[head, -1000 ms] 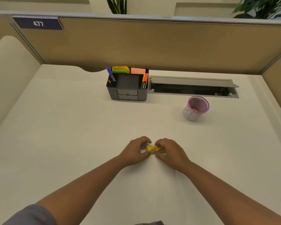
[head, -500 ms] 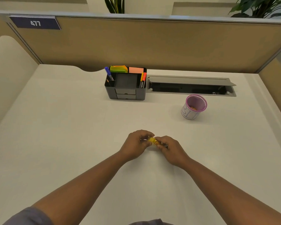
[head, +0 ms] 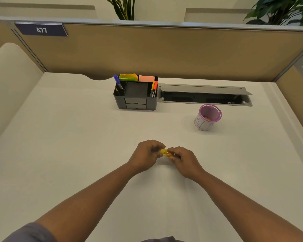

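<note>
Head view: a white desk (head: 59,137), cut off at the lower and side edges, bears a black organiser (head: 136,103) with pens and sticky notes, and a pink mesh cup (head: 206,119) whose orange contents are too small to identify. Near the desk's middle, the left hand (head: 144,155) and right hand (head: 185,159) meet, the fingers of both curled around a small yellow object (head: 164,151). The fingers hide most of it, so its kind cannot be told.

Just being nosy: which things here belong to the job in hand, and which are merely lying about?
In use: small yellow object, pinched by left hand and right hand.
Lying about: pink mesh cup, black desk organiser, open cable hatch, 477 sign.
</note>
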Demonstrator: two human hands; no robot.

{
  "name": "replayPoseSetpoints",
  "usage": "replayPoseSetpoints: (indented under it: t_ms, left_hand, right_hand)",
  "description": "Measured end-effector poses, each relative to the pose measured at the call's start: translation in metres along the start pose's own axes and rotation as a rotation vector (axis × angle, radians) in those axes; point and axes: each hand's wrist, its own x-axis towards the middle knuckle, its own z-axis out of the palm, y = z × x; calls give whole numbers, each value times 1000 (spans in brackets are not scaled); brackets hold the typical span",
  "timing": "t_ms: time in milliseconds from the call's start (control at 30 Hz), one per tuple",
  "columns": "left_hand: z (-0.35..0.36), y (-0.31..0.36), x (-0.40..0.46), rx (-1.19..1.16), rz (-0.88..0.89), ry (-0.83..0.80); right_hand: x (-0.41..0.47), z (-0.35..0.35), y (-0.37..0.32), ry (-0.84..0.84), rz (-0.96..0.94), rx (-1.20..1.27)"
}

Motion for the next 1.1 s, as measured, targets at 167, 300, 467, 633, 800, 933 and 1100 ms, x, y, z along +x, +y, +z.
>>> replayPoseSetpoints:
  t_ms: [167,300,467,633,800,933,1100]
  left_hand:
    - [-2,3,2,-20,-17,-39]
    - [-5,4,3,-105,-47,-48]
    - [-4,1,1,-395,-129,-91]
    - [0,-4,2,-713,-249,-147]
    - [9,-17,3,-772,-360,-88]
    - [19,-25,20,-738,-370,-44]
    - [31,-24,40,-700,-379,-25]
  right_hand:
    - [-1,-3,1,-7,17,-15]
    - [-3,-5,0,10,28,-6]
    - [-4,-3,-1,32,69,97]
    - [-3,-5,4,13,110,182]
    - [-3,-6,5,56,99,208]
    - [7,-29,6,266,72,151]
    - [19,-72,11,538,50,91]
